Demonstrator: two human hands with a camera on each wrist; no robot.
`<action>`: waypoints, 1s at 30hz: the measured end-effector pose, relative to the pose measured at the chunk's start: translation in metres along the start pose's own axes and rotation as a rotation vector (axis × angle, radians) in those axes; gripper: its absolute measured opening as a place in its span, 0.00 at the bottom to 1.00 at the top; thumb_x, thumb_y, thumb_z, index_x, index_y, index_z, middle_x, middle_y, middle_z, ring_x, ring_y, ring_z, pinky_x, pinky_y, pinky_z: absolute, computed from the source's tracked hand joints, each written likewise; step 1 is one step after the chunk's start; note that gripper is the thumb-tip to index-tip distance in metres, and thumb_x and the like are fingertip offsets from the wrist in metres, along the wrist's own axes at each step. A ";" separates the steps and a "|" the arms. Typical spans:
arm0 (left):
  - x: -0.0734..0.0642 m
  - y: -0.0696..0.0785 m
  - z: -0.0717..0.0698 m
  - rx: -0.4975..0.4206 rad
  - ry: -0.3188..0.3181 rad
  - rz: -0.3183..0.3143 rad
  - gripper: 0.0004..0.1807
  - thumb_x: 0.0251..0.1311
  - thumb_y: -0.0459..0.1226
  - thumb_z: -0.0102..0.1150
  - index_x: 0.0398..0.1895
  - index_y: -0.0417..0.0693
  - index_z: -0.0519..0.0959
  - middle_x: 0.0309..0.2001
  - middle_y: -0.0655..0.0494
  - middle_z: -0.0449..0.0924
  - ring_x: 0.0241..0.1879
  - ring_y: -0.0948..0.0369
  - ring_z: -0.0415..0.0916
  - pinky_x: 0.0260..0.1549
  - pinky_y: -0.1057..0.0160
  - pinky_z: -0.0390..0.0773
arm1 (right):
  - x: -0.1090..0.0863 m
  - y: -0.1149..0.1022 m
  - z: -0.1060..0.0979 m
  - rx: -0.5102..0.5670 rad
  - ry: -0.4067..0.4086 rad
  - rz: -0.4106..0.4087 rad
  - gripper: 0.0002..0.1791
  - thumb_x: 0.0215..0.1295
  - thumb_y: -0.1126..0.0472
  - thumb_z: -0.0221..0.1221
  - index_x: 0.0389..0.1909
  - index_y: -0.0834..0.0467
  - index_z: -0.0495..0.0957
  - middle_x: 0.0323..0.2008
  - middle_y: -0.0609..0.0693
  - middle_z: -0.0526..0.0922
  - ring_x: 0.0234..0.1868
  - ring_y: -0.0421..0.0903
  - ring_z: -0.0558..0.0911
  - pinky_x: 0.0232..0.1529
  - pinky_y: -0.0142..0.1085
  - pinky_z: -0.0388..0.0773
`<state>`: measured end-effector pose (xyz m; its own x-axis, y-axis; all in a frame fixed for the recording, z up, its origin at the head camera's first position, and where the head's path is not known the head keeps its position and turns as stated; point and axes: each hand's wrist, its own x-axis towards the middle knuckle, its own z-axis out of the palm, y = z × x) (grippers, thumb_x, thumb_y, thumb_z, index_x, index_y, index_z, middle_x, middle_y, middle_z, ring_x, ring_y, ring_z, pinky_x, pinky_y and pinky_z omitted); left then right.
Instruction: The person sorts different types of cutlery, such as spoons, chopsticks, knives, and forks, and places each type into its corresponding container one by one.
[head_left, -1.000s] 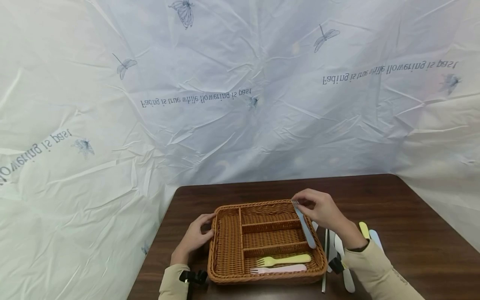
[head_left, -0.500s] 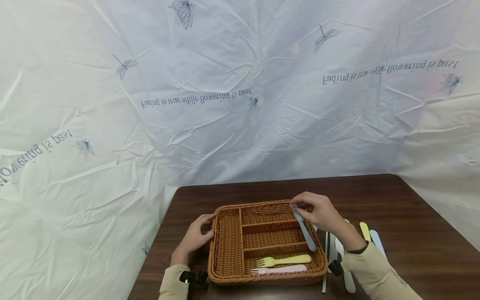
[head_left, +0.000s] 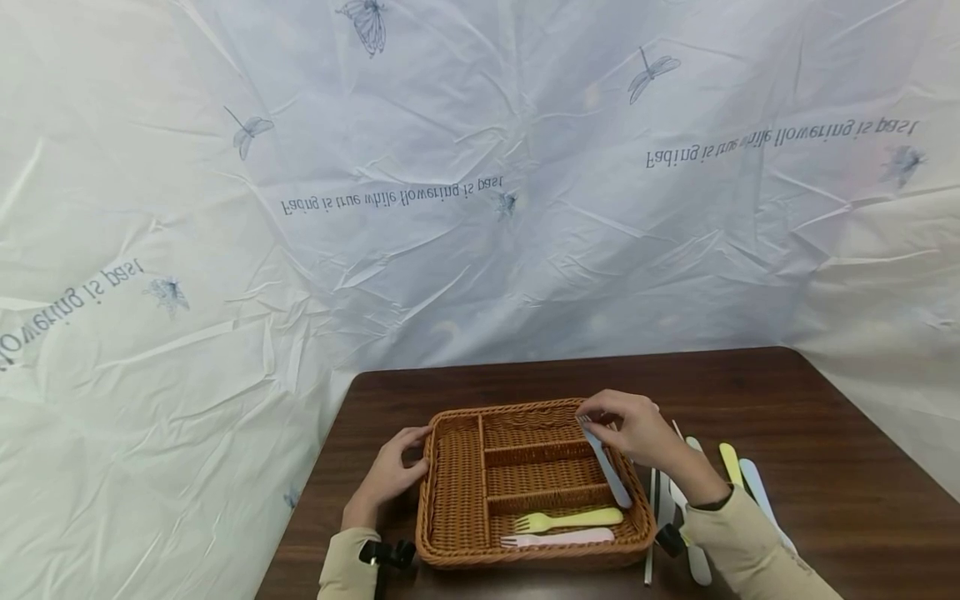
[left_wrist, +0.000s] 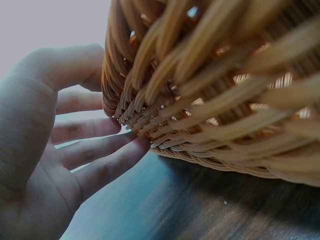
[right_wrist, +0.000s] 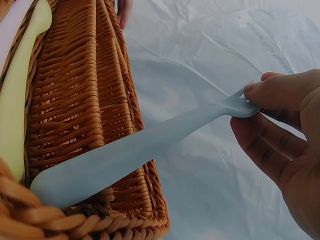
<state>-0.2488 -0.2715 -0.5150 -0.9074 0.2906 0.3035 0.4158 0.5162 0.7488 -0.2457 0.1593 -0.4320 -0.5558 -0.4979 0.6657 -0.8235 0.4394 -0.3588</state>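
By its tined end, my right hand (head_left: 630, 427) pinches a light-blue fork (head_left: 606, 468) between thumb and fingertips. The fork slants over the right side of a divided wicker basket (head_left: 483, 492), handle end lower and toward me. In the right wrist view, that handle end lies close over the basket's inner wall. My left hand (head_left: 393, 471) touches the basket's left outer wall, its fingers (left_wrist: 102, 170) nearly straight along the weave. In the basket's front right compartment lie a yellow fork (head_left: 570, 520) and a pink fork (head_left: 558, 538), side by side.
Right of the basket, partly under my right forearm, lie several pieces of cutlery, among them a yellow handle (head_left: 729, 463), a light-blue handle (head_left: 759, 492) and a thin metal stick (head_left: 648, 537). A printed white sheet (head_left: 570, 275) hangs behind the dark wooden table (head_left: 832, 442).
My right hand has shifted slightly left and toward me with the blue fork, whose handle end now sits a little nearer the front compartment. The left hand and basket stay still.
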 end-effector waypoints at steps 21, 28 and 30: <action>0.001 0.001 -0.001 0.050 -0.009 -0.020 0.30 0.60 0.32 0.57 0.68 0.50 0.70 0.61 0.52 0.72 0.57 0.51 0.74 0.48 0.52 0.80 | -0.006 -0.004 0.006 0.023 -0.074 -0.048 0.19 0.55 0.68 0.68 0.45 0.45 0.81 0.40 0.40 0.83 0.37 0.34 0.81 0.33 0.35 0.81; 0.001 0.000 -0.001 0.052 -0.008 -0.014 0.30 0.60 0.32 0.57 0.68 0.50 0.71 0.61 0.52 0.72 0.57 0.51 0.74 0.49 0.50 0.79 | -0.007 -0.003 0.007 0.073 -0.125 -0.069 0.17 0.56 0.68 0.67 0.45 0.49 0.82 0.39 0.42 0.84 0.37 0.36 0.82 0.33 0.33 0.81; 0.001 0.000 -0.001 0.058 -0.008 -0.015 0.30 0.60 0.32 0.57 0.68 0.50 0.71 0.61 0.52 0.73 0.57 0.51 0.74 0.48 0.52 0.80 | -0.007 -0.003 0.007 0.082 -0.143 -0.076 0.15 0.57 0.67 0.67 0.45 0.51 0.82 0.39 0.42 0.84 0.37 0.36 0.82 0.34 0.34 0.81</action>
<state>-0.2497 -0.2722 -0.5141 -0.9131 0.2888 0.2880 0.4054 0.5662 0.7177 -0.2404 0.1565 -0.4401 -0.4973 -0.6312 0.5953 -0.8670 0.3369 -0.3670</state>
